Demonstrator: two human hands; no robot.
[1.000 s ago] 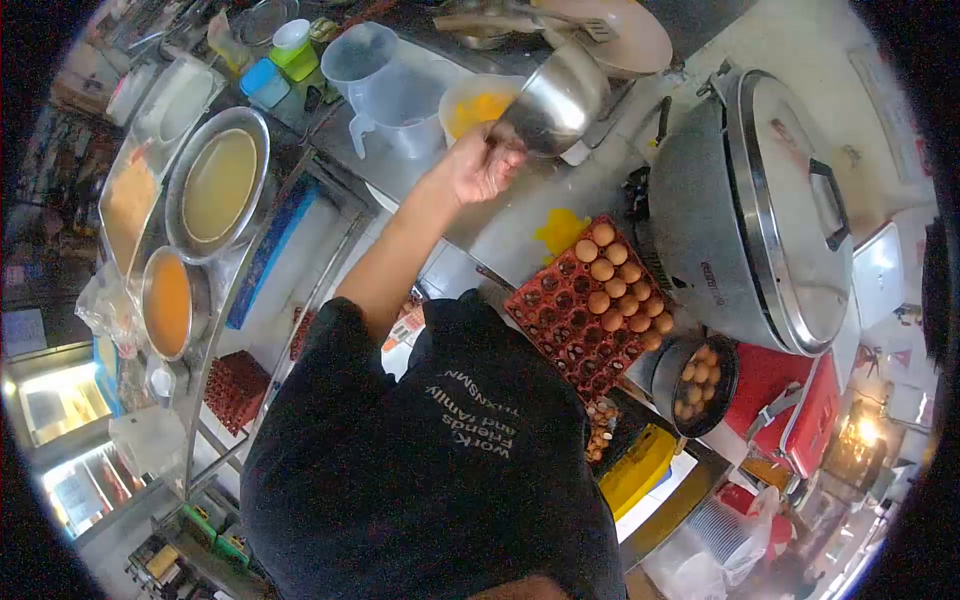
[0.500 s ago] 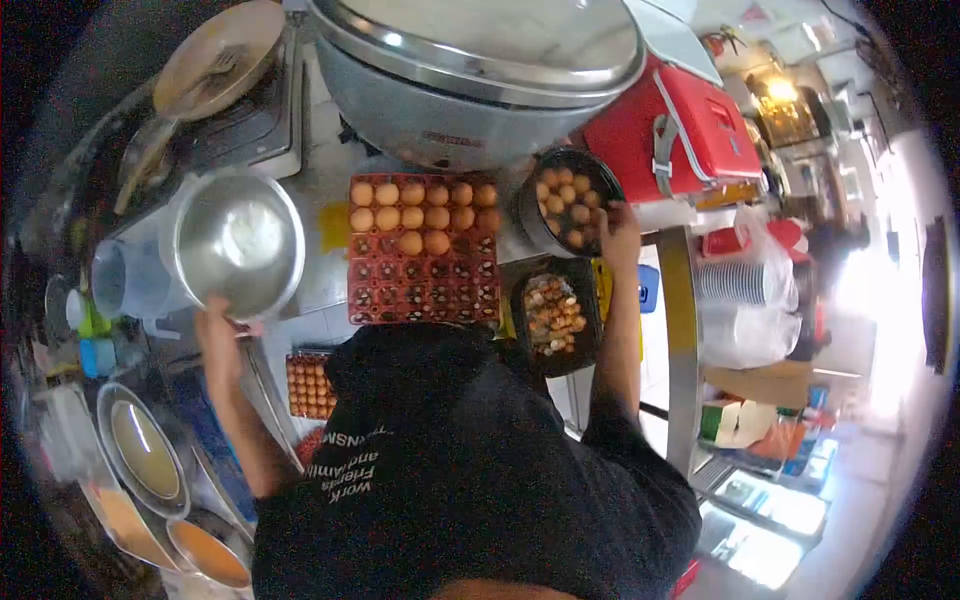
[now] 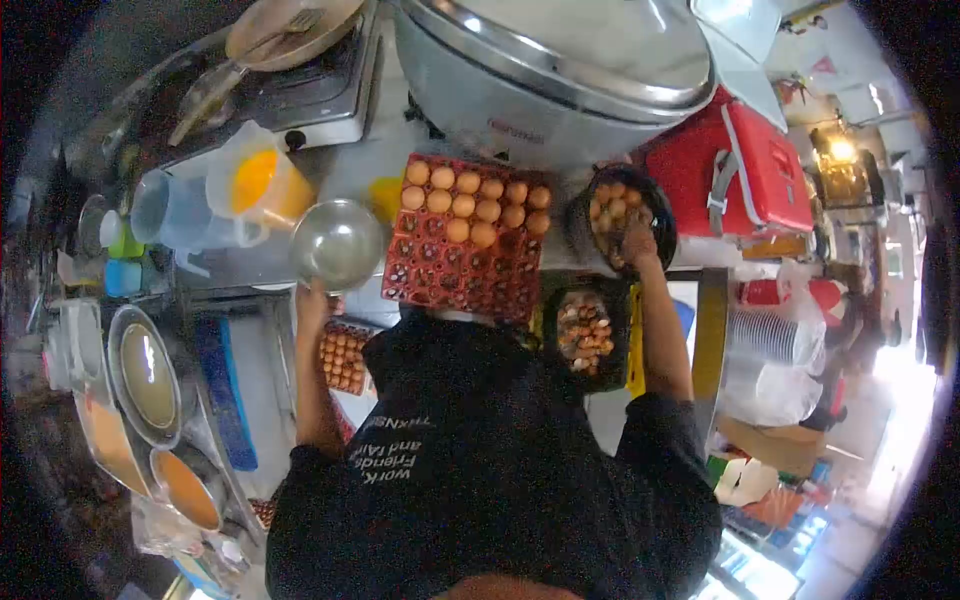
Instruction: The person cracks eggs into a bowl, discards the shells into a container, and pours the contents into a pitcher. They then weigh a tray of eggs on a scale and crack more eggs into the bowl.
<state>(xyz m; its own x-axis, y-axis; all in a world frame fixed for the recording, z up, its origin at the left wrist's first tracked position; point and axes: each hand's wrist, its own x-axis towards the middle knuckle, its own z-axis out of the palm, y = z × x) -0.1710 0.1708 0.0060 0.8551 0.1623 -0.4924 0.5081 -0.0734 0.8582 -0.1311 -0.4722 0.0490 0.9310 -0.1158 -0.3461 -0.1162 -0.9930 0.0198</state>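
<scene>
My left hand (image 3: 312,298) grips the near rim of a shiny steel bowl (image 3: 338,243), held level over the counter just left of a red egg tray (image 3: 455,275). Brown eggs (image 3: 470,200) fill the tray's far rows. My right hand (image 3: 637,240) reaches into a black pot of eggs (image 3: 612,205) to the right of the tray, fingers down among the eggs; whether it holds one is hidden. A black tub of broken eggshells (image 3: 585,330) sits below that pot.
A large lidded steel cooker (image 3: 550,70) stands behind the tray, a red cooler (image 3: 745,160) to its right. A jug of yellow liquid (image 3: 255,185) and a clear jug (image 3: 175,212) stand left of the bowl. Round pans of batter (image 3: 148,375) line the left shelf.
The steel bowl has come lower and nearer the egg tray, and now looks smaller. My right hand has gone from the pot's rim into the eggs. The view has swung left.
</scene>
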